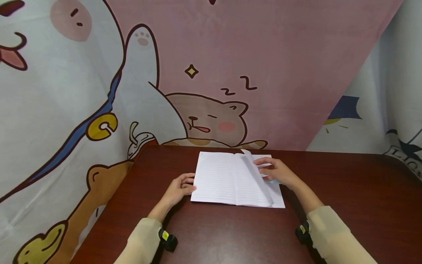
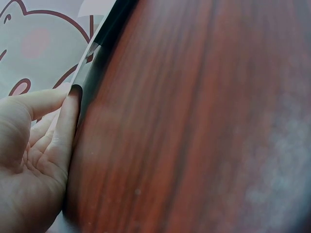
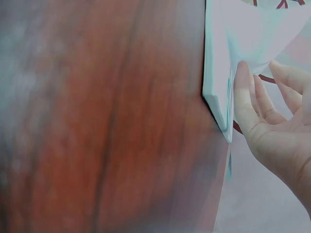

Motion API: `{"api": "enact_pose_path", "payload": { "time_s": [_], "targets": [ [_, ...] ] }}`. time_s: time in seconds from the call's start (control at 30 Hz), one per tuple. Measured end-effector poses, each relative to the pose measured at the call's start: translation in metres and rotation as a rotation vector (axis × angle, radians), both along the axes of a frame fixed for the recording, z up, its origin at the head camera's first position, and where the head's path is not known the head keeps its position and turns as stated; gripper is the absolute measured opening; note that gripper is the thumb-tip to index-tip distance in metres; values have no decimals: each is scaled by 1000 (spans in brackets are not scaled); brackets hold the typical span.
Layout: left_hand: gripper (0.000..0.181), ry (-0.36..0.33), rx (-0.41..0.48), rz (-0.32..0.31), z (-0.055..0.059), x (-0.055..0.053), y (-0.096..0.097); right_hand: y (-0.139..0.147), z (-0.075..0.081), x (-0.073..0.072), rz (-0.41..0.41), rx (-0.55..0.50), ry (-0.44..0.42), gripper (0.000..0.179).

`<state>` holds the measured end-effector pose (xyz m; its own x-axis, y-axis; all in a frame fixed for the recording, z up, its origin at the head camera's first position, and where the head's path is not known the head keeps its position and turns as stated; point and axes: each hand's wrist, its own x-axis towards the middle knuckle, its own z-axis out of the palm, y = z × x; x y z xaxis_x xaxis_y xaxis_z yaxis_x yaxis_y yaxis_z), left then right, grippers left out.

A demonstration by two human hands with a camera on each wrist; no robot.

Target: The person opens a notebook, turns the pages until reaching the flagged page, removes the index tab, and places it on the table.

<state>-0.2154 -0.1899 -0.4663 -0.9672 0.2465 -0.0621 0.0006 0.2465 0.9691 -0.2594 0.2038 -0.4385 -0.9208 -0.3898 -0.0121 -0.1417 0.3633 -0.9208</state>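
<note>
An open notebook (image 1: 214,178) with white lined pages lies on the brown table. At its left edge my left hand (image 1: 179,189) pinches the margin; in the left wrist view the thumb (image 2: 46,101) is on one face and a finger on the dark cover side. One loose page (image 1: 254,179) stands raised and curved over the right half. My right hand (image 1: 275,171) holds that page by its outer edge. The right wrist view shows the fingers (image 3: 245,99) at the pale, bright sheet (image 3: 265,36), whose print cannot be made out.
The dark wood tabletop (image 1: 224,234) extends around the notebook. Behind it hangs a cloth (image 1: 280,73) with cartoon animals on pink and white, close to the table's back edge. A small black device (image 1: 169,240) is strapped at each wrist.
</note>
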Motion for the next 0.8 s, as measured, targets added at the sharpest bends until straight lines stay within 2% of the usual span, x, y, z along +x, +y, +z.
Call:
{"api": "enact_pose_path", "payload": {
  "time_s": [0.3,0.8],
  "targets": [
    [51,2,-10,-1,-1,-1,0,-5,-4,-2,31,-35,14,43],
    [52,-1,-4,5,-3,-1,0,-20,-9,-3,49,-106,-20,42]
  ]
}}
